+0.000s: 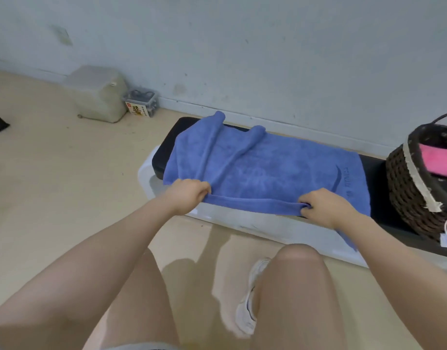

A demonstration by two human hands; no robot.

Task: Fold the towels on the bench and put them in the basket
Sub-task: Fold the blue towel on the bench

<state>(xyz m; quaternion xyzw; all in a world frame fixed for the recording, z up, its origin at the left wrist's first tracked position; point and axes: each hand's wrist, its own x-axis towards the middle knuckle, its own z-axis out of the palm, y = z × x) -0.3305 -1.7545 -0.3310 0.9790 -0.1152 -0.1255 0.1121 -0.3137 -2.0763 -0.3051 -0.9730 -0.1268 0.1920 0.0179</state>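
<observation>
With left hand [189, 194] and right hand [323, 205] pinching the blue towel's [267, 162] near edge, we lift evenly and flatten those ridges.

Your left hand [188, 194] and right hand [323, 205] each pinch the near edge of the blue towel [262, 168], which lies spread over the black worktop [376, 178] with 2 raised creases running toward its far left end. Your fingers [305, 206] curl around the hem. At the worktop's right end sits a dark woven basket [409, 188] with a pink towel [439, 160] inside. A white shoe [250, 299] rests on the floor [66, 173] below.
</observation>
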